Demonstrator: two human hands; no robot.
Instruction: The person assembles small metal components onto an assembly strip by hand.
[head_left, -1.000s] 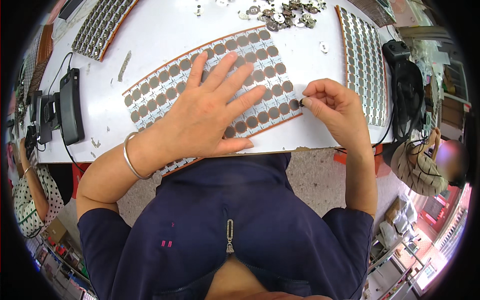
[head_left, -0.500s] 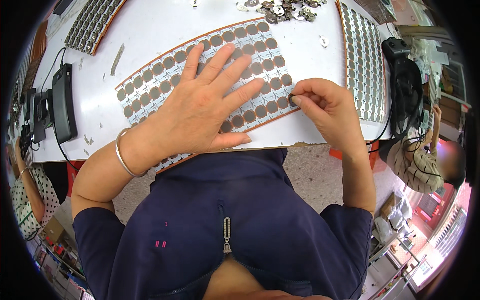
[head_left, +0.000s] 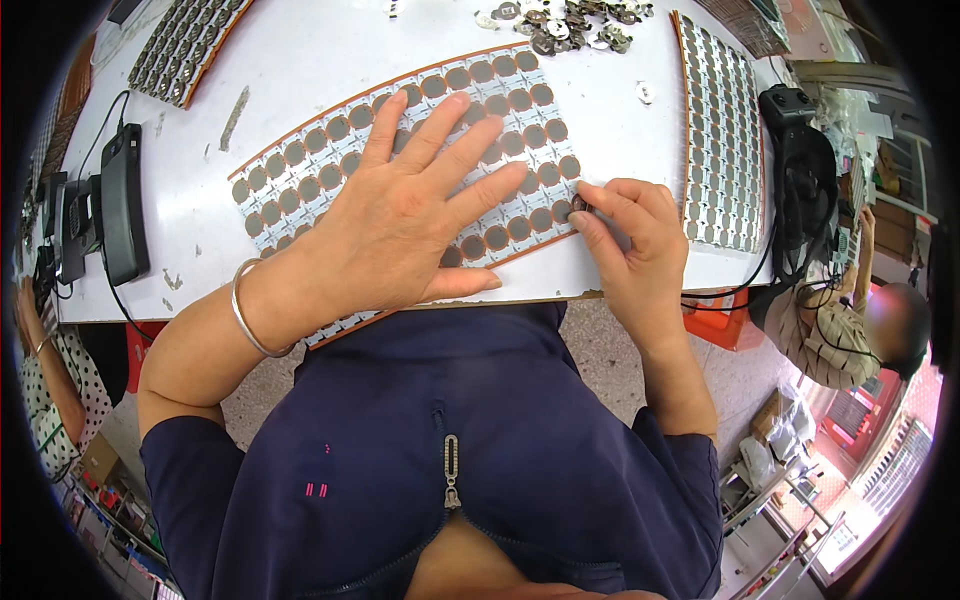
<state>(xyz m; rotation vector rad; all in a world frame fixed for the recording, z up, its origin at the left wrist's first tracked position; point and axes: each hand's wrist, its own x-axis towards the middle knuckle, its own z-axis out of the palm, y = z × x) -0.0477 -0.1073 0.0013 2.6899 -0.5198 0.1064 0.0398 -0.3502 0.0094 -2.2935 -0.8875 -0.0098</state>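
A panel of joined small circuit boards (head_left: 535,198), white with an orange edge and rows of grey round discs, lies slanted on the table. My left hand (head_left: 400,205) rests flat on it with fingers spread, holding nothing and hiding part of the rows. At the panel's lower right corner, my right hand (head_left: 632,238) pinches a small dark round disc (head_left: 579,203) between thumb and fingertips. The disc looks tilted, at the end of the bottom row; whether it touches the panel I cannot tell.
Loose silver and dark discs (head_left: 570,28) lie heaped at the far edge; a single one (head_left: 645,92) sits apart. Similar panels stand at right (head_left: 722,140) and far left (head_left: 180,50). Black devices with cables flank the table (head_left: 125,205). Other people sit at both sides.
My right hand has shifted slightly left and down, and its wrist and forearm have swung inward. The pinched disc shows more tilted. My left hand stays on the panel.
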